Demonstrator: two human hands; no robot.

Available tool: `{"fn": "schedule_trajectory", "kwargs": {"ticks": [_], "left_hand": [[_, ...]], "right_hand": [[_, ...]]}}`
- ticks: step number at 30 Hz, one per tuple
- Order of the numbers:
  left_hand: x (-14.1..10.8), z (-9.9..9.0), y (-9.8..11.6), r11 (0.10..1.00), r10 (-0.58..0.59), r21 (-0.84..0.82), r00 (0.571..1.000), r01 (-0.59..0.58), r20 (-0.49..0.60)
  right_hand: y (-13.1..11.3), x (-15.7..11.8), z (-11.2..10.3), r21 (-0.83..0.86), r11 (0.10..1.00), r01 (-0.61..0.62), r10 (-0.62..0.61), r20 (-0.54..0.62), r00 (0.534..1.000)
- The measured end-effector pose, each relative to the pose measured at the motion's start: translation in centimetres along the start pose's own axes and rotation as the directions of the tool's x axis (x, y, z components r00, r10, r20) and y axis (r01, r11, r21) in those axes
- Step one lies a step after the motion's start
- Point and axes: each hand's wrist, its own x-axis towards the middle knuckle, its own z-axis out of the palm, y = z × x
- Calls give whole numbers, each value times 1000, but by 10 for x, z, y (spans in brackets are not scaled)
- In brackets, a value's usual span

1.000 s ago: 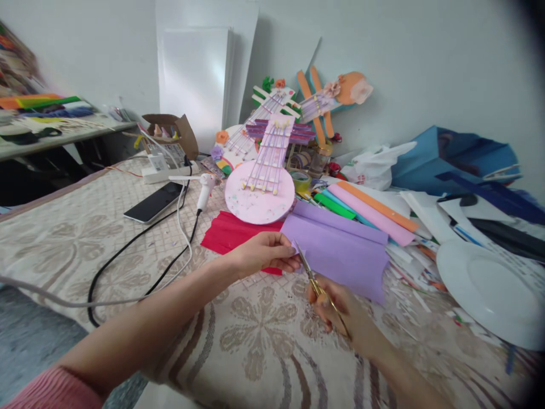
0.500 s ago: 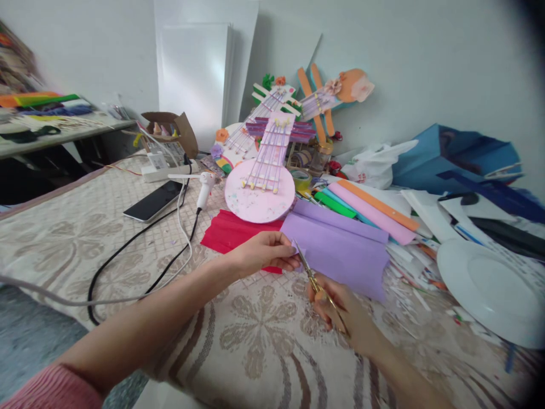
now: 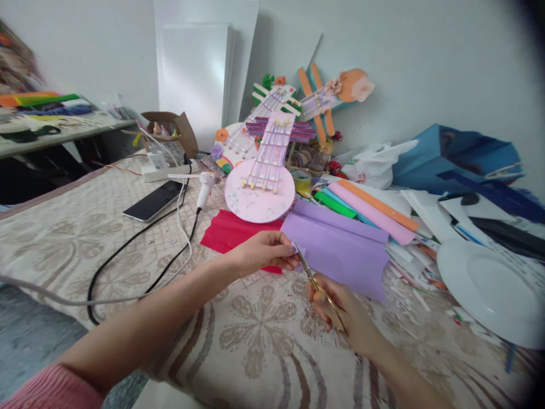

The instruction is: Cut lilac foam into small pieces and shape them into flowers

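Between its thumb and fingers, my left hand (image 3: 272,250) pinches a small piece of purple crepe paper (image 3: 301,262). My right hand (image 3: 334,301) grips gold-handled scissors (image 3: 314,282), whose blades point up and left and meet the small piece at my left fingertips. Behind both hands lies a larger sheet of purple crepe paper (image 3: 340,244). Red crepe paper (image 3: 230,230) lies partly under my left hand. A pink paper guitar (image 3: 259,193) with strings leans just beyond the sheets.
A white glue gun (image 3: 205,190), its cord and a phone (image 3: 153,201) lie to the left. Rolled coloured paper (image 3: 370,210), paper scraps and a white plate (image 3: 485,289) crowd the right. A blue bag (image 3: 451,159) stands behind them.
The scissors' handle loops have drawn slightly closer together in my right hand. My left hand and the small paper piece stay in nearly the same place.
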Motion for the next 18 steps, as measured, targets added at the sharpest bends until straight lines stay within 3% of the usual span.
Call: {"fn": "schedule_trajectory", "kwargs": {"ticks": [18], "left_hand": [[-1, -1, 4, 1000, 8, 11, 999, -8, 32]], "right_hand": [[8, 0, -1, 11, 999, -33, 34, -27, 999]]}}
